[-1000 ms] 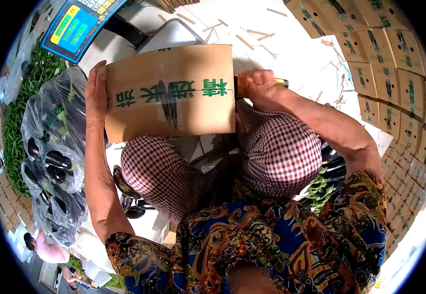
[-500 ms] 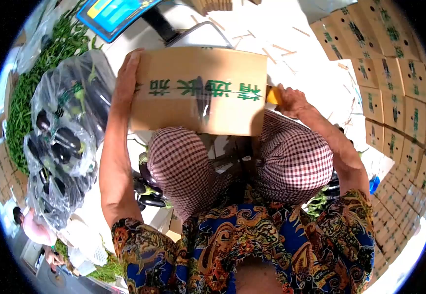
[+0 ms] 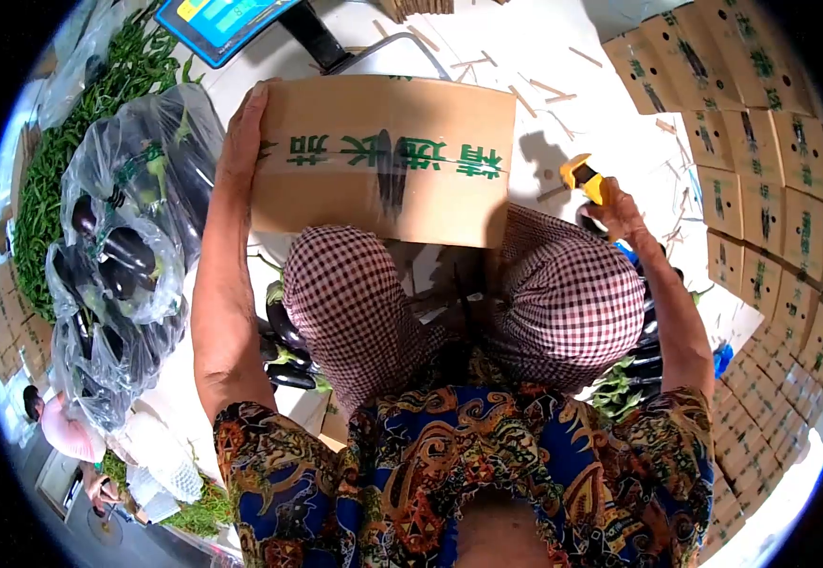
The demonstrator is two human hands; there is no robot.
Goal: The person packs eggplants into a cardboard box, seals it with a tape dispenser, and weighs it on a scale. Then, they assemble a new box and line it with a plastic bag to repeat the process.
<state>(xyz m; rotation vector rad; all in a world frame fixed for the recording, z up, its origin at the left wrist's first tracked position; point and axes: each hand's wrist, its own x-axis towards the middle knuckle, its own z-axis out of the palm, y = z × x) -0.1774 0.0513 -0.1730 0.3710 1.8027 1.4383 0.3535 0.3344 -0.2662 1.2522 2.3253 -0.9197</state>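
Observation:
A cardboard box [image 3: 336, 208] with green printed characters and a dark eggplant picture sits at my knees, a strip of tape along its top seam. My left hand [image 3: 247, 128] grips its left end, fingers at the far corner. Out to the right of the box, my right hand [image 3: 620, 213] is closed round a yellow tape dispenser [image 3: 582, 177]. The dispenser is apart from the box. Part of it is hidden by the hand.
Bagged eggplants [image 3: 127, 256] and a heap of green peppers [image 3: 47, 237] lie at left. A scale with a blue display [image 3: 227, 24] stands beyond the box. Stacked cartons [image 3: 762, 170] line the right. Loose sticks [image 3: 549, 90] litter the floor. Another person [image 3: 71, 426] is at lower left.
My right hand has swung away from the box's right end, out to the right and nearer to me, carrying the tape dispenser. My left hand stays on the box.

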